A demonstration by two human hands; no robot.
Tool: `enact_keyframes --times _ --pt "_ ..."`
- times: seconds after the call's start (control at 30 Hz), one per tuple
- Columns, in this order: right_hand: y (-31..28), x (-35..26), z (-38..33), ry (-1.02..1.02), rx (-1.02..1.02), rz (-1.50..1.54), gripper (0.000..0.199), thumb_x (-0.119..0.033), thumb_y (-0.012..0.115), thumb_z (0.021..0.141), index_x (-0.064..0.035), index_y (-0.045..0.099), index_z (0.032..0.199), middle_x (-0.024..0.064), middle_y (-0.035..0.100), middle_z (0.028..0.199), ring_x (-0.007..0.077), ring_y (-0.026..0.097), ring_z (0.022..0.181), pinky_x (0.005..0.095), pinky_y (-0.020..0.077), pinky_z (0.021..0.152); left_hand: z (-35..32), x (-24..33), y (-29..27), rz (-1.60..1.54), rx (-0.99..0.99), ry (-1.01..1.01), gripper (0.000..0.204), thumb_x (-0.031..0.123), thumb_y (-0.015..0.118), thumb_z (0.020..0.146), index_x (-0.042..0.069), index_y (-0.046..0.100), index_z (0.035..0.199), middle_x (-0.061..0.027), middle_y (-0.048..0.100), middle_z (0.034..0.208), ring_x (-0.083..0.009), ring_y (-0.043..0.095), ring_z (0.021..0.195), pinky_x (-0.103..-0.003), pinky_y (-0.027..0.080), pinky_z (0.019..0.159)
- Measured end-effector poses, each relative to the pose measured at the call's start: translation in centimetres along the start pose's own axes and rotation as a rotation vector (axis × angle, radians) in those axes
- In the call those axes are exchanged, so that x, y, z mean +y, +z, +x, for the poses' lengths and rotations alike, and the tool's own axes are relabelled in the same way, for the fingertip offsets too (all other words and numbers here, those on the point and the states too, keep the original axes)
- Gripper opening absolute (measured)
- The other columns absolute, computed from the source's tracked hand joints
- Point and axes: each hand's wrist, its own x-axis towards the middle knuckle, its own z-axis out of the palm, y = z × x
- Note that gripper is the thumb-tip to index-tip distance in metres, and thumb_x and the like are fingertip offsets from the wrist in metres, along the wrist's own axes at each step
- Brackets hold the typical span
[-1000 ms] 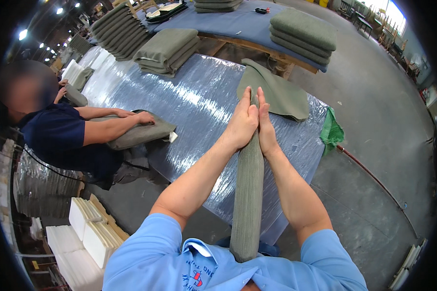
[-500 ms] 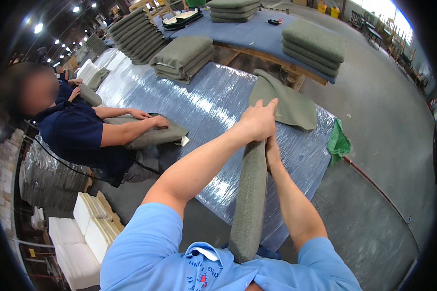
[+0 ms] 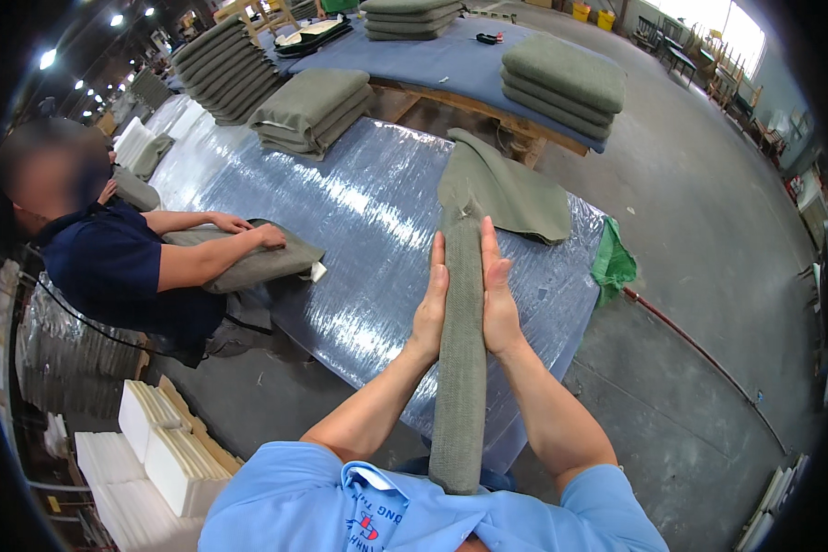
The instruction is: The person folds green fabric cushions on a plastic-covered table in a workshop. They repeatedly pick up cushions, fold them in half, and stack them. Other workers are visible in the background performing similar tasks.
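The long grey-green fabric cushion cover (image 3: 461, 350) stands on edge, pressed between the flat left hand (image 3: 430, 304) and right hand (image 3: 498, 299), its far end at twelve o'clock over the foil-wrapped desk (image 3: 359, 221)

A long, narrow cushion (image 3: 460, 368) in grey-green woven fabric stands on edge, running from the person's chest out over the plastic-wrapped counter (image 3: 359, 230). It is pressed flat between the palms of both hands (left hand (image 3: 430, 304), right hand (image 3: 499, 299)) along its upper part. Its far end sits inside the mouth of a loose matching cover (image 3: 511, 189) that lies crumpled on the counter.
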Motion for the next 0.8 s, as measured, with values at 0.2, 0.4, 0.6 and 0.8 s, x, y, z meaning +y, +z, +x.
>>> enact_keyframes --times 0.2,0.4,0.6,0.8 --pt "-1.3 2.6 0.0 -0.035 0.028 -0.023 0.102 -0.081 0.028 0.101 -0.0142 0.0 0.172 0.0141 0.009 0.177 0.0277 0.012 0.163 0.0425 0.0136 0.132 0.2 1.7 0.1 0.067 -0.017 -0.035 0.073 0.047 0.029 0.114 0.013 0.0 0.172 -0.0107 0.002 0.179 -0.0284 0.007 0.164 -0.039 0.012 0.132" --pt "-0.8 2.1 -0.2 -0.03 0.032 0.053 0.097 -0.078 0.03 0.103 -0.0142 0.004 0.172 0.014 0.009 0.177 0.0291 0.01 0.163 0.043 0.012 0.132 0.8 2.2 0.0 0.245 -0.056 0.028 0.071 0.032 0.029 0.113 0.005 -0.001 0.17 -0.0155 0.003 0.178 -0.0289 0.006 0.164 -0.038 0.012 0.131" --pt "-2.5 4.7 -0.4 -0.005 0.094 0.034 0.091 -0.073 0.031 0.106 -0.015 0.007 0.172 0.0116 0.01 0.177 0.0288 0.01 0.164 0.0434 0.012 0.133 1.3 2.6 0.0 0.438 -0.122 0.089 0.074 0.024 0.037 0.11 -0.004 -0.001 0.168 -0.0265 0.004 0.175 -0.0355 0.007 0.164 -0.041 0.014 0.131" --pt "-2.9 5.4 -0.6 0.148 0.119 0.318 0.08 -0.059 0.034 0.111 -0.0122 0.011 0.171 0.0112 0.015 0.176 0.028 0.016 0.162 0.0412 0.0181 0.132 0.9 6.6 1.3 0.904 -0.166 0.012 0.084 0.021 0.053 0.101 -0.009 0.006 0.165 -0.0495 0.013 0.16 -0.0622 0.012 0.154 -0.051 0.025 0.127"
